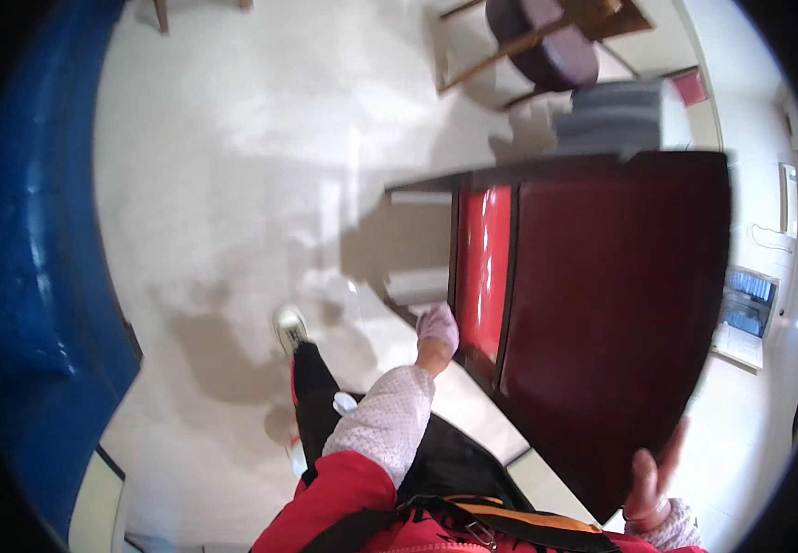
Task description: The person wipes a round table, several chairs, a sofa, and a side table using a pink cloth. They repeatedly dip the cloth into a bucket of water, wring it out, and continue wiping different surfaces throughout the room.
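A chair with a dark frame, a glossy red seat and a dark red back panel stands at the right, tilted in this view. My left hand is at the side of its frame, beside the seat. A pink cloth covers or fills that hand, so its fingers do not show. Near the lower right edge of the back panel is my right hand, thumb and fingers spread. The thumb overlaps the panel in the view; whether it grips the edge is unclear. Light patterned sleeves cover both forearms.
A long blue upholstered bench runs along the left. Beyond the chair are a grey ribbed object and a wooden chair with a purple seat. My shoe is on the pale floor. A wall unit is at the far right.
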`<state>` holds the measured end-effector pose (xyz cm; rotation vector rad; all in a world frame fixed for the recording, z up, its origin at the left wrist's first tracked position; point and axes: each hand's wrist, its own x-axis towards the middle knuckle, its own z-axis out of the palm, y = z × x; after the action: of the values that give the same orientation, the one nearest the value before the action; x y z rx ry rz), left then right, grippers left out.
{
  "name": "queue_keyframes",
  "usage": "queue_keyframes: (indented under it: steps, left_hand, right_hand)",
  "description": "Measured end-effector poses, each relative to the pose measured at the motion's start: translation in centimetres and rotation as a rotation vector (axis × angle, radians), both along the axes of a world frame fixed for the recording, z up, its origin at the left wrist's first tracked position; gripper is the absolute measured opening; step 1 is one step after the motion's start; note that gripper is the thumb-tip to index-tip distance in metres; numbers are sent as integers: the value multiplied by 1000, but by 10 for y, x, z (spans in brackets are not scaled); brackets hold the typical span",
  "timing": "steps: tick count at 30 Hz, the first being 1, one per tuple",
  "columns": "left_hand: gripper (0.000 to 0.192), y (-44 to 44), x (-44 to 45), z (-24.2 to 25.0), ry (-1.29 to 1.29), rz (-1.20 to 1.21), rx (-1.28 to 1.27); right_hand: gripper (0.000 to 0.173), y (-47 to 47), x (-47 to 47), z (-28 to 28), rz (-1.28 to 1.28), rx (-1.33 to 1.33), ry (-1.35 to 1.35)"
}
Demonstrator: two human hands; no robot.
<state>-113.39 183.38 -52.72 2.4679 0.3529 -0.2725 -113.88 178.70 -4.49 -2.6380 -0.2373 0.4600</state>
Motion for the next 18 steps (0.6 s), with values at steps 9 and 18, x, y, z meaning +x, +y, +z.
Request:
queue_keyframes:
  steps: [9, 18]
  left_hand:
    - [45, 255, 32, 164, 89, 203, -1533]
    - [51, 367, 132, 350, -199, 188, -2031]
  right_hand:
    - [69, 33, 15, 6, 93, 154, 95]
    - [49, 146, 146, 46, 178, 296, -380]
